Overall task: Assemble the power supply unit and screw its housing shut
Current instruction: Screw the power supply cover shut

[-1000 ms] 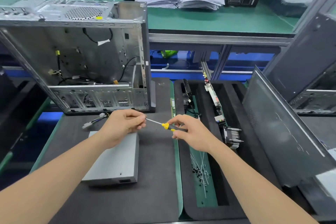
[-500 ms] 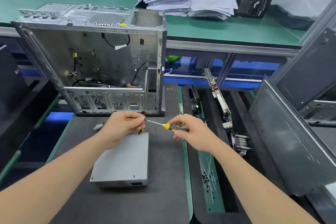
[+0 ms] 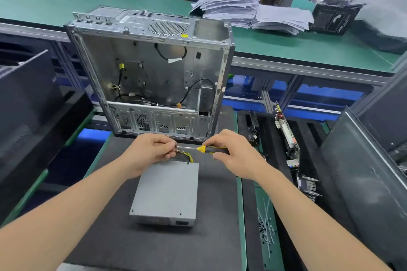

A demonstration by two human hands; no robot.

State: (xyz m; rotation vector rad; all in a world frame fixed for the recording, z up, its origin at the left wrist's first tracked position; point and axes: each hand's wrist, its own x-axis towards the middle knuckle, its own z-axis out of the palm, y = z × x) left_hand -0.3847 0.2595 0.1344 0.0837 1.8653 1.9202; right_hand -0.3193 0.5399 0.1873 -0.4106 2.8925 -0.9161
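A grey metal power supply unit (image 3: 166, 191) lies flat on the black mat, its yellow and black cables (image 3: 187, 156) coming out at its far edge. Just above that edge my right hand (image 3: 236, 153) grips the black and yellow handle of a screwdriver (image 3: 211, 149), held level and pointing left. My left hand (image 3: 149, 153) pinches the tip of the screwdriver's shaft with curled fingers; whether a screw sits there is hidden by the fingers.
An open silver computer case (image 3: 154, 77) stands upright behind my hands. A black foam tray (image 3: 308, 136) on the right holds circuit boards, and loose screws (image 3: 265, 226) lie on a green strip. A dark side panel (image 3: 363, 182) leans at far right. Stacked papers (image 3: 248, 11) sit on the rear bench.
The view has shifted, so the power supply and case now sit further right and lower. Both hands stay joined at the screwdriver, now over the unit's far edge near the cables.
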